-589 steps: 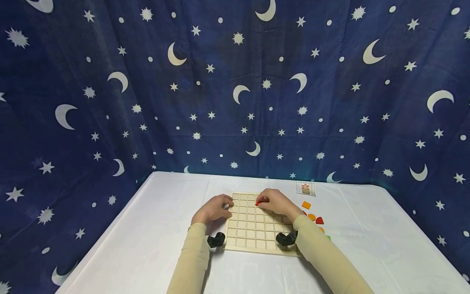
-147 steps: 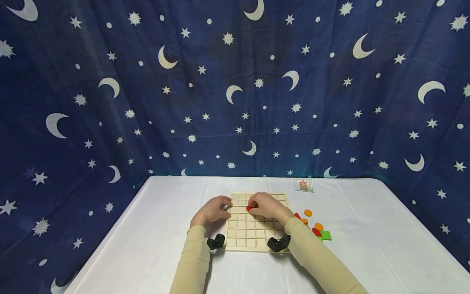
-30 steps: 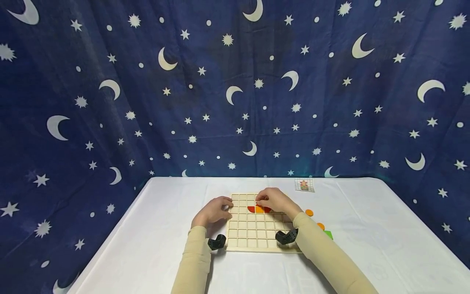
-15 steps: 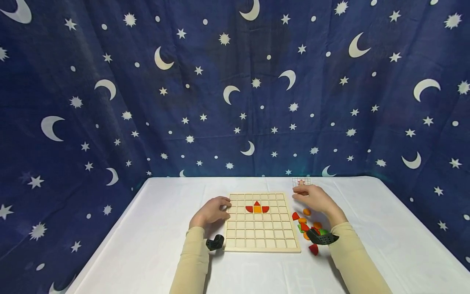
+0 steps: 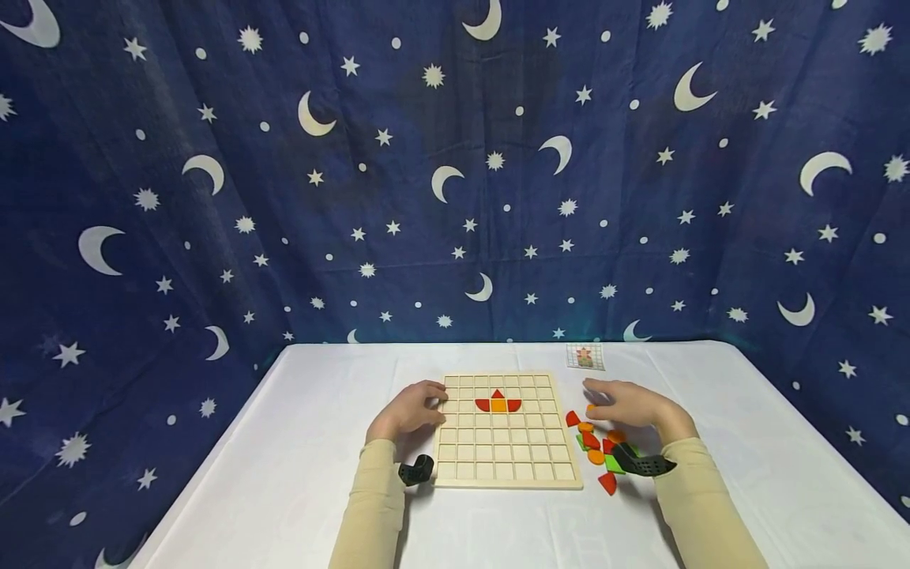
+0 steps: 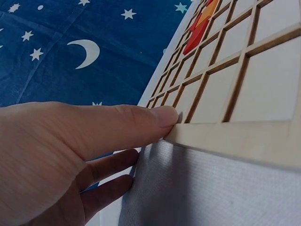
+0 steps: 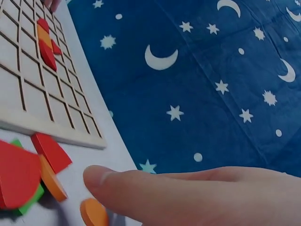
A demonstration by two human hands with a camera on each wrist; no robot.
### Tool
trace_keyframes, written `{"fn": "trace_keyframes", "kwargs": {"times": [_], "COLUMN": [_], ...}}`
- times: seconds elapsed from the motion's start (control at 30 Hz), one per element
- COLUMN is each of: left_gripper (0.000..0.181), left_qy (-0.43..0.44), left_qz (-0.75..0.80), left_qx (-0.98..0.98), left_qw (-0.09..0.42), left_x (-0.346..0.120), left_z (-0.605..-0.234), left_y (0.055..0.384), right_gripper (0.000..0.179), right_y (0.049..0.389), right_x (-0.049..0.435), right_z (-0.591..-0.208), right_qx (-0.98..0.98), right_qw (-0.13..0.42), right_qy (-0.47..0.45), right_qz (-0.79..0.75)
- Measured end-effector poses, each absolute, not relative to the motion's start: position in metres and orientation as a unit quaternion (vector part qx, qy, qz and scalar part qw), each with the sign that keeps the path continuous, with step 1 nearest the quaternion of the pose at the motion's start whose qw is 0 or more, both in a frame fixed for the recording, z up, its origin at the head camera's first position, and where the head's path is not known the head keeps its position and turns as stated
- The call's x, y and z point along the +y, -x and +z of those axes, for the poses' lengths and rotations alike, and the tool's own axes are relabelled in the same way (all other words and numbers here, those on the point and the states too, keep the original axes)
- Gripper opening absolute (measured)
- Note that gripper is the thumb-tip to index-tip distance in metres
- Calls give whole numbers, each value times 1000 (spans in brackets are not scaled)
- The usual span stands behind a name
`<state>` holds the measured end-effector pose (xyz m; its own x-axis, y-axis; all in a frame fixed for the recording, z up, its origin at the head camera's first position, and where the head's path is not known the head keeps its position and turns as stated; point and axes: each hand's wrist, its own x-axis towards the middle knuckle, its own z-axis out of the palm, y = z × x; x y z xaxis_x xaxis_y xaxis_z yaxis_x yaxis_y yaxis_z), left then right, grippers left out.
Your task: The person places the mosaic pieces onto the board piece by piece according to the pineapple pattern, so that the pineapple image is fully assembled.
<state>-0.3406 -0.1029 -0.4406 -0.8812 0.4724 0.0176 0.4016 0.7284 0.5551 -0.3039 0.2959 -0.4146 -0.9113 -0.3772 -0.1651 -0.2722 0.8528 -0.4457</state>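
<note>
A square wooden grid board [image 5: 501, 442] lies on the table. Set in its upper cells are an orange square [image 5: 499, 405], a red triangle [image 5: 498, 393] above it, and a rounded red piece [image 5: 483, 405] and another rounded red piece [image 5: 515, 405] on either side. My left hand [image 5: 408, 411] rests at the board's left edge, thumb tip touching the frame in the left wrist view. To the board's right, my right hand [image 5: 633, 405] hovers over loose pieces, fingers extended and holding nothing. The hand partly covers an orange round piece [image 7: 94, 213].
Red, orange and green pieces lie in a loose pile [image 5: 592, 441] beside the board's right edge. A small card [image 5: 585, 356] with a gridded picture lies behind them. Around everything is a white-covered table [image 5: 284, 474], with a starry blue curtain [image 5: 426, 237] behind.
The right hand has left the board, where a red triangle now sits above the orange square. It went to the card's front edge, then back toward the loose pieces. The left hand has stayed put.
</note>
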Motion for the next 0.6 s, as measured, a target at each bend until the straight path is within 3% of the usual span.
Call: {"fn": "trace_keyframes", "kwargs": {"times": [0.17, 0.6], "left_gripper": [38, 39], "left_qy": [-240, -235], "left_qz": [281, 280], "left_qx": [927, 929], "left_qw": [58, 63], "left_x": [-103, -102], "left_z": [-442, -439], "left_y": [343, 339], "right_gripper": [71, 42], "right_y": [304, 307], "right_x": [304, 311], "right_z": [-418, -429], "right_qx": [957, 952], "right_qw": [117, 116], "right_qy": [158, 162], "right_qz": [-215, -232]}}
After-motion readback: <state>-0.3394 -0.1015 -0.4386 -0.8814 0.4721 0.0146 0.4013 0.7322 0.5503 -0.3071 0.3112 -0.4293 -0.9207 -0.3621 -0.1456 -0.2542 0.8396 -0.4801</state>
